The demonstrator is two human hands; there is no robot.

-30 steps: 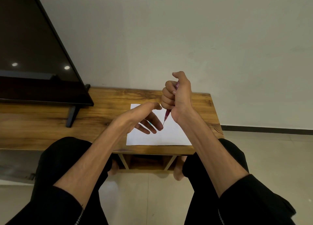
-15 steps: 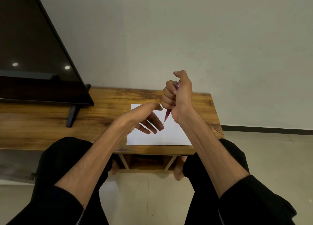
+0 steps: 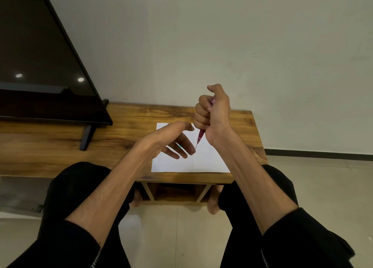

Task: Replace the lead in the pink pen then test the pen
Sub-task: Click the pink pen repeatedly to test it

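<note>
My right hand (image 3: 212,114) is raised above the table in a fist around the pink pen (image 3: 200,135), thumb on top. The pen points down, and its thin dark tip hangs just above the white sheet of paper (image 3: 205,161). My left hand (image 3: 173,140) is held palm-down to the left of the tip, with its fingers stretched toward it and almost touching it. A small teal sliver (image 3: 179,146) shows between those fingers; whether it is held is unclear. Most of the pen's barrel is hidden inside the fist.
The paper lies on a low wooden table (image 3: 129,126) against a pale wall. A black TV (image 3: 40,76) on a stand occupies the table's left part. My knees in black trousers and my bare feet are at the table's front edge, on a tiled floor.
</note>
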